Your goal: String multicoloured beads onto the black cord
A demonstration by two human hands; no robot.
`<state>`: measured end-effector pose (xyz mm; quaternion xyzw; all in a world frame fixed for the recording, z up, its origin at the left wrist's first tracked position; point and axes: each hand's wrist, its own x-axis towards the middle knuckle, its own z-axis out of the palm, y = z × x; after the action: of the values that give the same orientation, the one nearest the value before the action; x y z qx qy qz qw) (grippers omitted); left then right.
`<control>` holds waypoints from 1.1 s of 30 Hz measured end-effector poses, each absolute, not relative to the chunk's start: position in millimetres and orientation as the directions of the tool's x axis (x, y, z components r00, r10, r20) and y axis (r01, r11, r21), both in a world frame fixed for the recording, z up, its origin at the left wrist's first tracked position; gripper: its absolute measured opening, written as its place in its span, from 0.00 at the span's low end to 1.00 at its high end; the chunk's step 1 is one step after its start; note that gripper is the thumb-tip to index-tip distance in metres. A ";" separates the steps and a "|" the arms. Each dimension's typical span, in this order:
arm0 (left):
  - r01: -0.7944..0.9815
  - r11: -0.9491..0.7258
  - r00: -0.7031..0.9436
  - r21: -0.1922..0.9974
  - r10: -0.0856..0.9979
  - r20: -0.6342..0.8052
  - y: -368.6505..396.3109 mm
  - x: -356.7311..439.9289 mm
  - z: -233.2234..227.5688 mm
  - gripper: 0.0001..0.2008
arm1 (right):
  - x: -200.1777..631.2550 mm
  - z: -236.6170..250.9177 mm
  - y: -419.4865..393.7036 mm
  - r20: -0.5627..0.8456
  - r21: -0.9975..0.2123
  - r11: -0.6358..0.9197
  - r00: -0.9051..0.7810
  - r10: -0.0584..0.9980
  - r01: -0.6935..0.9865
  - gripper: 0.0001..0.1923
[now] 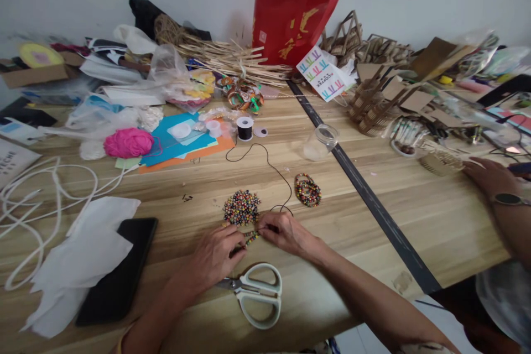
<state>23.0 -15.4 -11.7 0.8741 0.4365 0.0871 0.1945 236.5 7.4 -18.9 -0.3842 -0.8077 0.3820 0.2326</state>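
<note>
A short string of coloured beads [251, 238] runs between my two hands, just in front of a pile of loose beads [241, 207]. My left hand [219, 254] is closed on the string's left end. At its right end my right hand [286, 232] pinches the string, close to where a black cord [271, 165] comes in. That cord leads back to a spool [244, 129] of black thread. White-handled scissors [259, 294] lie below my hands, their blades partly behind my left hand. Finished-looking beaded loops [308, 190] rest to the right of the pile.
A black phone or tablet [120, 271] lies at left under white paper [91, 249], beside a tangled white cable [45, 215]. Pink yarn [129, 142], a clear plastic cup [326, 137] and a red bag [294, 11] stand farther back. Another person's hand [489, 177] is at right.
</note>
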 end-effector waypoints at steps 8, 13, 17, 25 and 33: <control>0.710 -0.571 0.621 0.412 0.784 0.016 -15.0 23.6 -10.4 0.07 | 236.8 -19.9 7.0 0.097 -0.805 0.415 -0.596 0.797 0.424 0.07; 0.697 -0.578 0.628 0.423 0.778 0.028 -14.6 23.5 -10.4 0.07 | 236.8 -18.3 6.7 0.085 -0.804 0.405 -0.590 0.803 0.435 0.07; 0.710 -0.571 0.623 0.411 0.782 0.009 -15.4 23.5 -10.9 0.06 | 236.9 -16.9 6.6 0.070 -0.804 0.393 -0.585 0.808 0.447 0.07; 0.717 -0.568 0.618 0.404 0.786 0.008 -16.5 22.8 -10.8 0.07 | 236.3 -16.5 6.8 0.072 -0.795 0.400 -0.584 0.809 0.456 0.08; 0.721 -0.574 0.614 0.388 0.789 0.025 -16.4 22.9 -10.3 0.07 | 234.8 -13.8 5.8 0.064 -0.800 0.379 -0.563 0.824 0.465 0.08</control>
<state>22.9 -16.4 -10.3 0.8817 0.4282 0.0979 0.1724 234.8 5.8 -13.8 -0.4045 -0.7966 0.3830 0.2347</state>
